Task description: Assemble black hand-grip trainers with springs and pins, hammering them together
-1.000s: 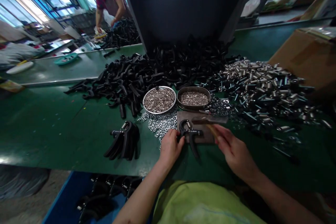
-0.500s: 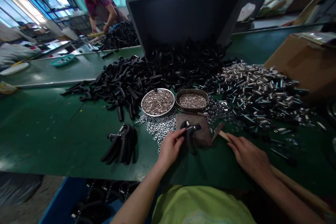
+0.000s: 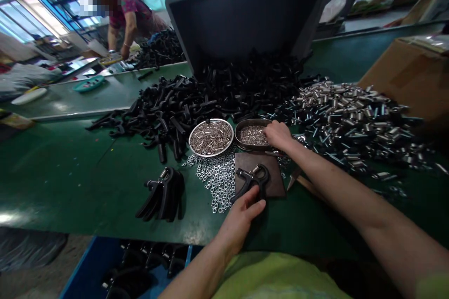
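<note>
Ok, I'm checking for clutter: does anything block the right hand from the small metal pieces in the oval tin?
Nothing visible does: the right hand is over the right end of the oval tin, right by the small metal pieces.

this is a workshop: a big heap of black parts [image 3: 210, 98] lies at twelve o'clock, and another person [image 3: 130, 15] works at eleven.

Lime-green top [image 3: 280, 275], seemingly short-sleeved.
</note>
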A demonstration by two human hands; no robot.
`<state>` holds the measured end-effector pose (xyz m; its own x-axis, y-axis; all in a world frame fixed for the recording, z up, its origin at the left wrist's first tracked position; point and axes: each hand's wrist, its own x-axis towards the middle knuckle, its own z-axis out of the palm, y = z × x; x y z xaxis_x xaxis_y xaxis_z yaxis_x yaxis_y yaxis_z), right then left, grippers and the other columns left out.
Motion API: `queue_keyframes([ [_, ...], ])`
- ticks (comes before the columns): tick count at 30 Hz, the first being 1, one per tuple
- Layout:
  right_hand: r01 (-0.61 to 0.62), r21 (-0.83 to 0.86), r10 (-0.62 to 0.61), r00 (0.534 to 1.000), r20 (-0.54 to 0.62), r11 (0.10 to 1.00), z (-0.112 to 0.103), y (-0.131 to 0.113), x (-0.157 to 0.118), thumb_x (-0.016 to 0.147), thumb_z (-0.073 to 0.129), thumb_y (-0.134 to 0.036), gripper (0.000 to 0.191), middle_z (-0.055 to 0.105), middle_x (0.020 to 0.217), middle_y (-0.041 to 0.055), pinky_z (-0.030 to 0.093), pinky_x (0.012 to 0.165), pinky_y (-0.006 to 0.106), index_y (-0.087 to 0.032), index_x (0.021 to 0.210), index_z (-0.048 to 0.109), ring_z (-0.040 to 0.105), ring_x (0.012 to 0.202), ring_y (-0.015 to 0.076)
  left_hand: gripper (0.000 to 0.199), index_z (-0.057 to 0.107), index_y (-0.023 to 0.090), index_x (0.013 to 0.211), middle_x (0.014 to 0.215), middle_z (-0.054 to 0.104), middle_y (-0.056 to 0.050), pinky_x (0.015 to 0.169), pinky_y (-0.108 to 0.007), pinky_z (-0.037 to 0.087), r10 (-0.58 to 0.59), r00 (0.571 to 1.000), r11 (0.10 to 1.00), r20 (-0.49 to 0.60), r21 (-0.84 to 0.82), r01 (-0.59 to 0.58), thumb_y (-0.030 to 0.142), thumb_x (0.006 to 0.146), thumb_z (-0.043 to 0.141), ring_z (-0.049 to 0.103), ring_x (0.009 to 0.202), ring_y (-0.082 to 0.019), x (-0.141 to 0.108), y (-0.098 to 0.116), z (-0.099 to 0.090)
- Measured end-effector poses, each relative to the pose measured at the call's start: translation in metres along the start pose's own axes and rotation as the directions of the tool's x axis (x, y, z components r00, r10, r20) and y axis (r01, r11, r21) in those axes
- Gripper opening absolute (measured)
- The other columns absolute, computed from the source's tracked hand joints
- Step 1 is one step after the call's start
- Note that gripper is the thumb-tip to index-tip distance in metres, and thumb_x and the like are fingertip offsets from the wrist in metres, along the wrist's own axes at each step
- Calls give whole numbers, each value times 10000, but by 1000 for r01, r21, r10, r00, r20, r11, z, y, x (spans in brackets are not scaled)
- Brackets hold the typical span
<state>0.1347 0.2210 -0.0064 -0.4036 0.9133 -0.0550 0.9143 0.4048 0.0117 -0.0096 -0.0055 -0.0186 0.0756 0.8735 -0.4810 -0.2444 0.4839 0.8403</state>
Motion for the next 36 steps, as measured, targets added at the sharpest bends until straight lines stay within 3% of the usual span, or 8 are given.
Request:
queue_keyframes([
  [6, -4, -10, 4, 998, 67, 1000, 5, -1, 11, 873, 539, -241, 215, 643, 1049, 152, 462, 851, 372, -112, 1001, 655, 574, 1028, 251, 324, 634, 197, 1114, 1188, 624, -87, 911, -347, 478, 304, 952, 882, 28, 370, -293, 232, 793, 604, 605, 1039, -203, 28, 40, -21],
  [11, -1, 37, -3, 994, 105, 999, 1, 1, 9, 797, 580, -195, 198, 686, 1010, 161, 450, 799, 328, -138, 929, 715, 603, 997, 273, 202, 688, 178, 980, 1001, 673, -74, 887, -320, 458, 550, 811, 347, 202, 827, -442, 220, 823, 569, 599, 968, -195, 113, 83, -14],
  [13, -15, 60, 8, 994, 113, 998, 0, 1, 10, 790, 572, -202, 198, 691, 993, 161, 454, 780, 327, -137, 903, 720, 617, 970, 269, 205, 702, 174, 965, 1011, 673, -93, 917, -341, 435, 501, 827, 128, 254, 924, -361, 212, 822, 560, 590, 998, -219, 149, 95, -3],
  [15, -27, 93, 17, 995, 102, 995, 0, 2, 10, 790, 562, -216, 201, 692, 986, 156, 454, 776, 323, -138, 892, 716, 619, 964, 264, 181, 720, 158, 906, 970, 682, -119, 906, -363, 436, 450, 851, 69, 272, 939, -337, 208, 775, 605, 600, 979, -253, 177, 102, 9],
  [23, -70, 359, 101, 992, -69, 931, 6, 8, 2, 850, 434, -227, 293, 695, 967, 145, 441, 821, 341, -120, 989, 669, 629, 931, 246, 151, 699, 94, 824, 921, 687, -186, 874, -362, 446, 373, 905, 108, 206, 959, -263, 106, 722, 589, 622, 957, -279, 209, 99, 25],
  [28, -49, 589, 122, 989, -85, 807, 6, 8, -22, 821, 493, -261, 252, 719, 810, 60, 496, 638, 253, -138, 958, 664, 653, 682, 160, 126, 667, 111, 826, 879, 684, -150, 861, -377, 453, 423, 887, 231, 184, 925, -302, 125, 730, 586, 624, 933, -274, 208, 102, 19],
  [33, -49, 926, 75, 997, 22, 373, 18, 1, -60, 722, 628, -303, 205, 705, 695, 41, 504, 552, 259, -149, 845, 688, 624, 557, 143, 151, 617, 147, 912, 793, 674, -40, 711, -281, 500, 457, 870, 428, 186, 811, -398, 161, 763, 594, 635, 723, -154, 192, 105, 10],
  [36, -67, 969, 88, 995, 48, 238, 29, -7, -77, 675, 673, -295, 197, 699, 720, 29, 514, 580, 281, -169, 826, 674, 631, 586, 151, 150, 597, 138, 885, 712, 654, -12, 642, -254, 504, 389, 902, 708, 185, 567, -421, 213, 761, 638, 610, 626, -109, 164, 97, -2],
])
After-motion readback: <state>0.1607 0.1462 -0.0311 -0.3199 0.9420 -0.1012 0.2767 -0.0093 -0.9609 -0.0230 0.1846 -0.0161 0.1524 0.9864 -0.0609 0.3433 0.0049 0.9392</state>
